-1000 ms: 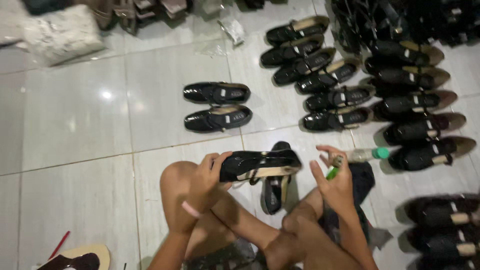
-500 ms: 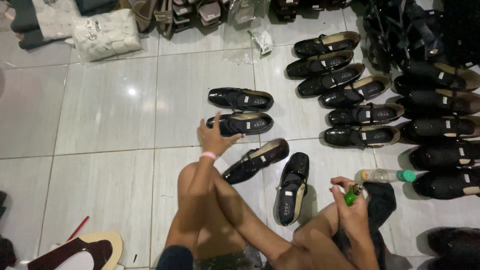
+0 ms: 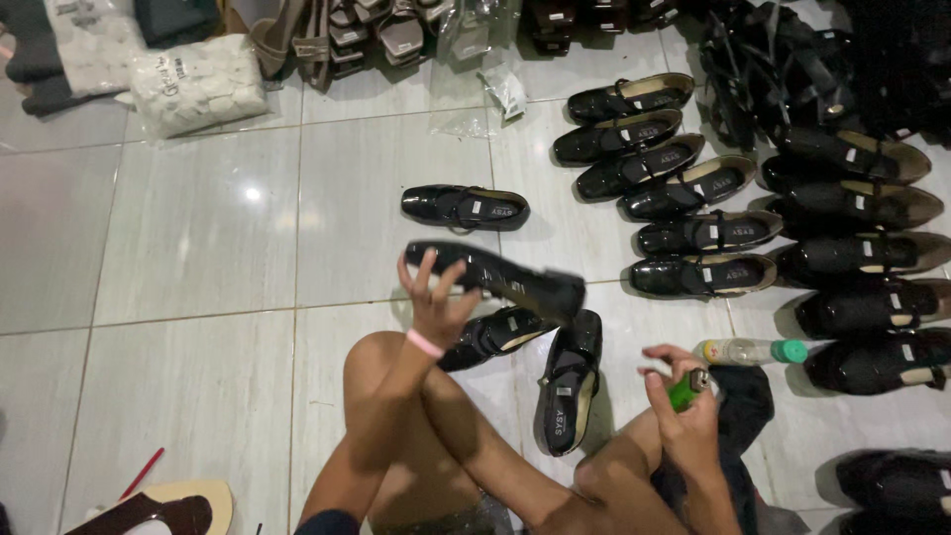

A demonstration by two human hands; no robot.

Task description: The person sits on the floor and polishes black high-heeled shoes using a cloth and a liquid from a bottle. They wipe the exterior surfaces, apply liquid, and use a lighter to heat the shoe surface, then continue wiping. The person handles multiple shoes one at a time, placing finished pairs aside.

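Floor tiles (image 3: 198,248), pale and glossy, fill the left of our view, with a white bag (image 3: 198,84) at the far edge and a tan sole (image 3: 193,495) with a red stick (image 3: 142,474) beside it near our left knee. Our left hand (image 3: 433,302), a pink band on its wrist, holds a black glossy shoe (image 3: 500,277) off the floor; this grip has the fingers spread, the fingertips pressing on the shoe's toe end while its heel sticks out to the right, blurred. Beyond it a single black shoe (image 3: 466,206) lies on the tiles. Just under the held shoe rest two more black shoes (image 3: 567,381), touching each other, between our legs. Further right our right hand (image 3: 684,411) is closed around a green lighter (image 3: 686,389), thumb on its top. A clear bottle with a green cap (image 3: 748,350) lies just beyond that hand. Rows of black shoes (image 3: 693,193) line the floor on the right.
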